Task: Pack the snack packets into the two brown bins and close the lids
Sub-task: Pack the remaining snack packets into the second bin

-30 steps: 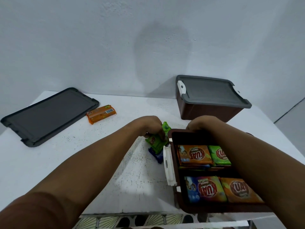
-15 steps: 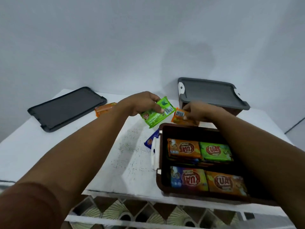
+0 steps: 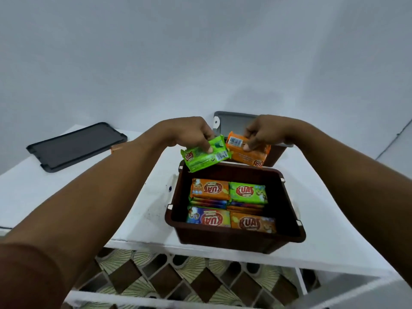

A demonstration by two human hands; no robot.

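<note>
Table [image 3: 138,210] white. Far bin [image 3: 276,156] lidded, judged finished. Near bin [image 3: 234,236] open, partly filled with packets; loose lid [image 3: 75,146] lying far left, not yet fitted. Both forearms extended over near bin's far rim. Left hand [image 3: 189,132] grip pinching green packet [image 3: 205,156]; right hand [image 3: 263,132] grip pinching orange packet [image 3: 247,152], both above rim.

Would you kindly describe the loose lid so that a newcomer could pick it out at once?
Start at the white table and look to its far left corner, well away from the open brown bin. The loose lid lies flat there, dark grey and alone, while the only other lid is closed on the far bin.
</note>
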